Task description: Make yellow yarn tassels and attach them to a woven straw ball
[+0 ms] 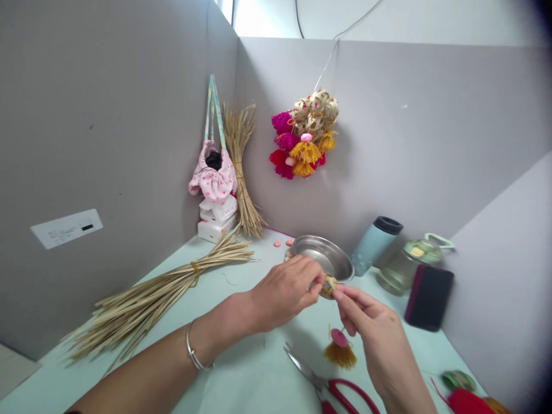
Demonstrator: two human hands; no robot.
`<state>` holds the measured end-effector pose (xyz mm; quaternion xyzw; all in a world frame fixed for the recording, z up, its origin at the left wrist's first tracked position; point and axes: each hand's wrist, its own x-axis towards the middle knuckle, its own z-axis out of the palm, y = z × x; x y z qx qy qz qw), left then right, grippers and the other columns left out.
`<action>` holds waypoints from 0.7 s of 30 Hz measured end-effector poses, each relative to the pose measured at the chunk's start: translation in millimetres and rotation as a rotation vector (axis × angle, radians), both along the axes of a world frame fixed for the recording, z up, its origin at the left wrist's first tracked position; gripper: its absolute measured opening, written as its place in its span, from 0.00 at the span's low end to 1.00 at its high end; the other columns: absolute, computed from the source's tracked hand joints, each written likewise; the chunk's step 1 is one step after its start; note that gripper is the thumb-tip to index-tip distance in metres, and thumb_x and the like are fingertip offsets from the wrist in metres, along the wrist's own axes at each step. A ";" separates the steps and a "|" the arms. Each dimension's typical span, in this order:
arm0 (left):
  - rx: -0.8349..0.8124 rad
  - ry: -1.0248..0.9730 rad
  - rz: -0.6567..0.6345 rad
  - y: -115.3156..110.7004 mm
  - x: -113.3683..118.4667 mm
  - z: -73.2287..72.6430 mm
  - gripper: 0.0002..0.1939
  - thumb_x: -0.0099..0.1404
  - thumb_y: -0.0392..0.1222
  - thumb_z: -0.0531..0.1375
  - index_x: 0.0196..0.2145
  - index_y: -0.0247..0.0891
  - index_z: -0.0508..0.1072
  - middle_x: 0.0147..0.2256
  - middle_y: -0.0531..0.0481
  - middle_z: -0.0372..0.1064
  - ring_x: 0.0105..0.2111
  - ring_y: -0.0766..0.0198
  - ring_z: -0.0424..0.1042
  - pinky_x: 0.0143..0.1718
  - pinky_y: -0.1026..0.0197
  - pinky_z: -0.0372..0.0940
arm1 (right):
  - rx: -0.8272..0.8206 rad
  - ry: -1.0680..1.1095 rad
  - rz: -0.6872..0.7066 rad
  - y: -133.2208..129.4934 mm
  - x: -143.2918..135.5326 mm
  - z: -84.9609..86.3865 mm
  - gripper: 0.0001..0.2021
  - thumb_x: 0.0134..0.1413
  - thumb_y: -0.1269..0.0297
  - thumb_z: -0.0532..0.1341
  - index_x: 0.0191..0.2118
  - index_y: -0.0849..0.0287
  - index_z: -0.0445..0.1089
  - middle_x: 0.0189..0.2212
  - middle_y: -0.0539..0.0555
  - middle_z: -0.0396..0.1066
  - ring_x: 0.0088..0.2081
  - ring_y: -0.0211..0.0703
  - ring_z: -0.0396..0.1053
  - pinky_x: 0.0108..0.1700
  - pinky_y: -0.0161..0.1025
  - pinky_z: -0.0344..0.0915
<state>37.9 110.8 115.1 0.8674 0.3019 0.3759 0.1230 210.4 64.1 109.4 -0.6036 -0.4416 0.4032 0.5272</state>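
A small woven straw ball (328, 286) is held up between both hands, in front of the metal bowl (323, 253). My left hand (290, 290) is closed, its fingertips pinched at the ball's left side. From the right, my right hand (366, 313) grips the ball between thumb and fingers. Below it hangs a yellow tassel (340, 355) with a pink bead (339, 338) on top. Red-handled scissors (321, 382) lie with blades apart on the table, beneath the hands.
Straw bundles lie (172, 287) at left and stand (241, 167) in the corner, beside a pink bag (215, 175). Woven balls with tassels (306, 135) hang above. A blue tumbler (375, 244), a green jug (405, 267), a phone (430, 297) and red yarn (468, 402) are at right.
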 end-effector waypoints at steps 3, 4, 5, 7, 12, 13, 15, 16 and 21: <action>-0.079 -0.042 -0.047 0.6 -3.6 1.1 0.05 0.69 0.38 0.50 0.39 0.38 0.65 0.37 0.52 0.68 0.37 0.66 0.65 0.40 0.62 0.62 | -0.001 0.003 -0.008 -0.6 0.8 1.3 0.20 0.43 0.49 0.69 0.35 0.61 0.76 0.12 0.42 0.56 0.18 0.33 0.52 0.24 0.34 0.53; -0.076 -0.047 -0.076 0.8 -4.4 1.2 0.05 0.70 0.40 0.51 0.41 0.39 0.65 0.38 0.52 0.68 0.38 0.66 0.66 0.41 0.63 0.62 | 0.007 -0.010 -0.005 -0.8 1.2 1.5 0.20 0.43 0.49 0.69 0.36 0.61 0.76 0.12 0.43 0.56 0.19 0.33 0.52 0.24 0.34 0.53; -0.058 -0.040 -0.104 0.9 -4.9 0.9 0.06 0.69 0.42 0.52 0.42 0.39 0.66 0.39 0.52 0.68 0.39 0.66 0.66 0.42 0.63 0.62 | 0.016 -0.024 -0.002 -1.0 1.7 1.4 0.20 0.44 0.49 0.69 0.36 0.61 0.76 0.13 0.43 0.57 0.19 0.33 0.53 0.24 0.34 0.52; 0.001 -0.001 -0.120 1.5 -4.7 -0.9 0.07 0.69 0.43 0.54 0.42 0.40 0.67 0.39 0.51 0.67 0.40 0.65 0.65 0.42 0.63 0.61 | 0.031 -0.040 0.005 -1.3 2.3 0.6 0.19 0.44 0.49 0.68 0.37 0.61 0.76 0.13 0.43 0.58 0.19 0.33 0.52 0.24 0.34 0.51; 0.032 0.036 -0.042 4.4 -3.0 -6.4 0.08 0.70 0.40 0.50 0.37 0.39 0.68 0.38 0.51 0.65 0.39 0.65 0.64 0.40 0.63 0.61 | 0.025 -0.041 0.047 -0.5 1.9 -2.5 0.17 0.46 0.51 0.68 0.36 0.61 0.76 0.15 0.44 0.61 0.19 0.33 0.55 0.24 0.35 0.53; 0.008 0.015 -0.033 5.0 -3.1 -6.5 0.08 0.70 0.40 0.49 0.37 0.39 0.67 0.38 0.51 0.65 0.38 0.65 0.64 0.40 0.63 0.61 | 0.022 -0.038 0.062 0.0 1.9 -2.9 0.17 0.46 0.52 0.68 0.35 0.61 0.75 0.15 0.45 0.62 0.19 0.34 0.57 0.24 0.35 0.54; -0.086 -0.044 -0.037 6.0 -3.7 -5.7 0.08 0.70 0.39 0.49 0.36 0.40 0.65 0.37 0.52 0.65 0.36 0.66 0.64 0.38 0.63 0.60 | 0.015 -0.041 0.098 1.4 1.9 -3.8 0.16 0.47 0.52 0.68 0.35 0.61 0.75 0.17 0.47 0.67 0.19 0.35 0.60 0.25 0.36 0.55; -0.158 -0.079 -0.051 6.4 -3.9 -5.2 0.07 0.70 0.39 0.48 0.35 0.40 0.65 0.36 0.53 0.65 0.34 0.67 0.64 0.36 0.64 0.60 | 0.012 -0.047 0.114 2.1 1.8 -4.2 0.16 0.47 0.53 0.68 0.36 0.61 0.75 0.19 0.49 0.70 0.19 0.36 0.61 0.25 0.36 0.56; -0.545 -0.301 -0.168 11.3 -3.4 -6.7 0.05 0.69 0.40 0.48 0.34 0.40 0.61 0.28 0.58 0.64 0.25 0.71 0.65 0.33 0.65 0.61 | 0.027 -0.014 0.116 3.3 -1.2 -4.5 0.19 0.46 0.55 0.69 0.41 0.60 0.72 0.28 0.54 0.77 0.29 0.44 0.71 0.28 0.37 0.61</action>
